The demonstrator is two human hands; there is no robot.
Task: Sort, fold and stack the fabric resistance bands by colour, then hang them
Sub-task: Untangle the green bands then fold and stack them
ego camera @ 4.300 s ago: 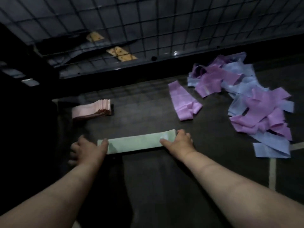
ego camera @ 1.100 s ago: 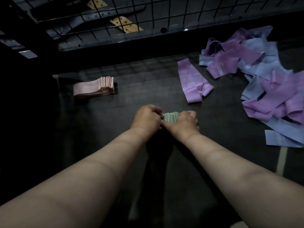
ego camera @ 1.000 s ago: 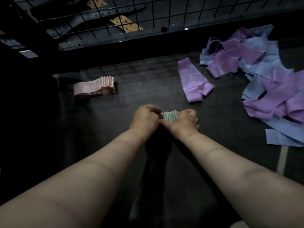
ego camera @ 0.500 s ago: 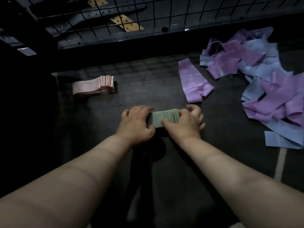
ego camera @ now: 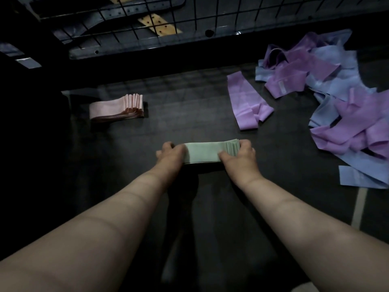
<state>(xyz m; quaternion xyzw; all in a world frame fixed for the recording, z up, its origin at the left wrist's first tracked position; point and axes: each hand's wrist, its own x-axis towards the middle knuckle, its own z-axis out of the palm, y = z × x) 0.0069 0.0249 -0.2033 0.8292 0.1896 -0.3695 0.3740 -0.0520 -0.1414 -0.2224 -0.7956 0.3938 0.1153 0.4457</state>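
1. A folded stack of mint-green fabric resistance bands (ego camera: pixel 207 152) was held low over the middle of the dark surface (ego camera: pixel 189 114). Its layered edges were shown at the right end.
2. The grip of the left hand (ego camera: pixel 171 153) was curled round the stack's left end, and that of the right hand (ego camera: pixel 239 155) was pinched on its right end.
3. A squared stack of pale pink folded bands (ego camera: pixel 116 107) was seen at the far left.
4. One loosely folded purple band (ego camera: pixel 246 102) and a tangled heap of purple and blue bands (ego camera: pixel 341 98) lay unsorted at the right.
5. The task was judged about half done: two colours were stacked and two were left. No band was seen hung on the black wire grid (ego camera: pixel 168 17).
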